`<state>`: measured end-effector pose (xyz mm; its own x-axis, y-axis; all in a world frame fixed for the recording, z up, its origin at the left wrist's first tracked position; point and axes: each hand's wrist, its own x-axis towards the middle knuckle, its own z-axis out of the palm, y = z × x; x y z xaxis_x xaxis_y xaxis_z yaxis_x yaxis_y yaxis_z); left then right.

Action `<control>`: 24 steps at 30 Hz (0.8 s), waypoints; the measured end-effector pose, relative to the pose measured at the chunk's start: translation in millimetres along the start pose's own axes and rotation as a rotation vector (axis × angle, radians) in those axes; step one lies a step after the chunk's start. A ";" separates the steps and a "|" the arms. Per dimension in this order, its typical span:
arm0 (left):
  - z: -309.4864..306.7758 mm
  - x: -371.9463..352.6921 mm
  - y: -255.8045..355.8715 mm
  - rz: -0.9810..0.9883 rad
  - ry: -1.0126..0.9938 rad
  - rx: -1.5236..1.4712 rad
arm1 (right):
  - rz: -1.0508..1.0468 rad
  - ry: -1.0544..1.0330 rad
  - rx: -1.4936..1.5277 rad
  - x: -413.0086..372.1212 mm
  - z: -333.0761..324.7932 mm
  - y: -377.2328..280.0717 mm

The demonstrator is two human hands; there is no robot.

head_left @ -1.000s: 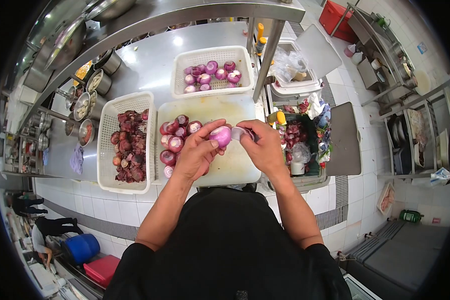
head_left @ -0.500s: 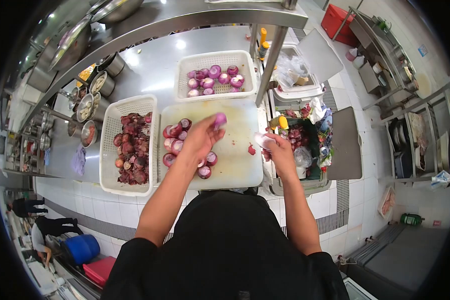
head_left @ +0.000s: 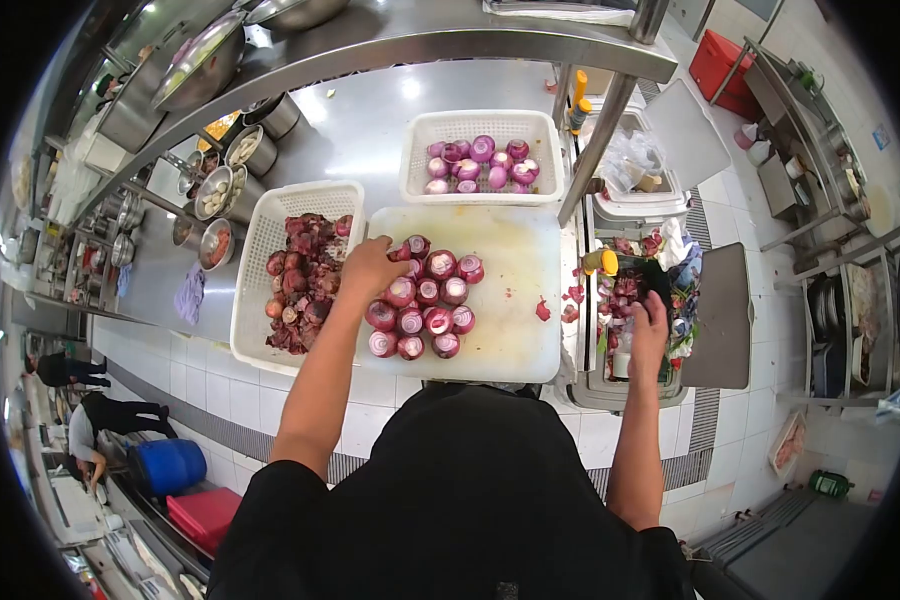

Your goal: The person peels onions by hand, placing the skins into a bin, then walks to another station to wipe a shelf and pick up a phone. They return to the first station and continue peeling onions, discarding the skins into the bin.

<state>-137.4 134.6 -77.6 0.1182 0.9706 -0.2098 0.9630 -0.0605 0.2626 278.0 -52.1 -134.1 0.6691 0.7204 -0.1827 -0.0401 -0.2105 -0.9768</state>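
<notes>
Beside the left hand (head_left: 370,268) lie trimmed onions (head_left: 425,305).

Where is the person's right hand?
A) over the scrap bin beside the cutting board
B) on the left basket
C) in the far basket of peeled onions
A: the right hand is over the scrap bin, past the cutting board.

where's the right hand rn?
Head view, right side: the right hand hangs over the scrap bin, just right of the cutting board.
</notes>
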 end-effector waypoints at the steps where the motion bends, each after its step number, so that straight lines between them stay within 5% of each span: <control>1: 6.9 -4.1 0.8 0.046 0.028 0.036 | -0.092 0.003 0.057 -3.0 13.3 4.7; 5: 14.7 -18.8 5.9 0.062 0.189 -0.075 | -0.072 -0.337 -0.052 -32.3 52.2 -16.0; 7: 3.9 -34.1 16.6 0.257 0.217 -0.534 | -0.105 -0.464 -0.031 -52.4 77.2 -36.0; 8: 6.5 -41.1 23.7 0.262 0.210 -0.539 | -0.137 -0.533 -0.018 -58.9 87.2 -42.5; 10: 13.9 -57.3 42.4 0.351 0.069 -1.271 | -0.265 -0.642 -0.066 -72.0 102.6 -69.5; 11: 1.0 -71.9 53.2 0.247 -0.172 -1.420 | -0.263 -0.637 -0.073 -77.9 109.4 -84.6; 14: -0.3 -89.1 72.2 0.375 -0.332 -1.604 | -0.309 -0.689 0.008 -90.7 123.3 -116.6; 24: -8.6 -105.5 94.4 0.499 -0.283 -1.685 | -0.598 -0.642 -0.106 -99.1 118.2 -142.7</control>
<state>-61.0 28.6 -22.6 0.5026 0.8596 0.0917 -0.4192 0.1496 0.8955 129.7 -15.3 10.1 0.0087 0.9549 0.2969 0.2735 0.2833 -0.9192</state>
